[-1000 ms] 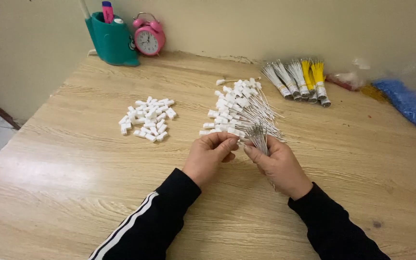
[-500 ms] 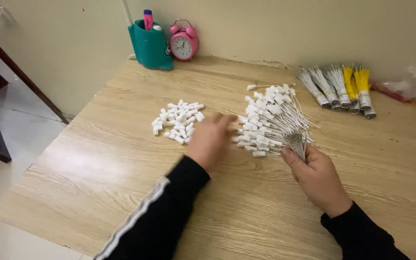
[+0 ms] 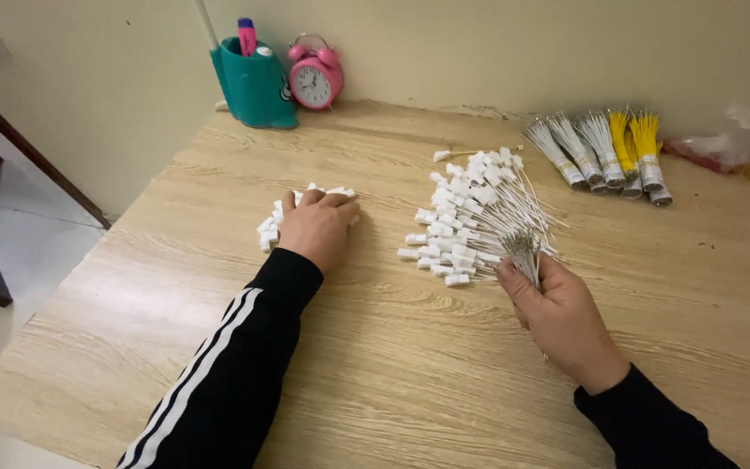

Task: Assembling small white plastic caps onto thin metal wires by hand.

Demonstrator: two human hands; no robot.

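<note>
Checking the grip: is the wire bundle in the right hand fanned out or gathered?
Fanned. The right hand pinches the wire bundle at one end; the white-capped ends spread across the table.

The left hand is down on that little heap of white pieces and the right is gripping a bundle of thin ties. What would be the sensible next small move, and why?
Probably close the left hand on one white piece from the small heap and carry it toward the right hand. The left hand rests on the heap, and the right holds a bundle of thin ties by their bare ends.
</note>
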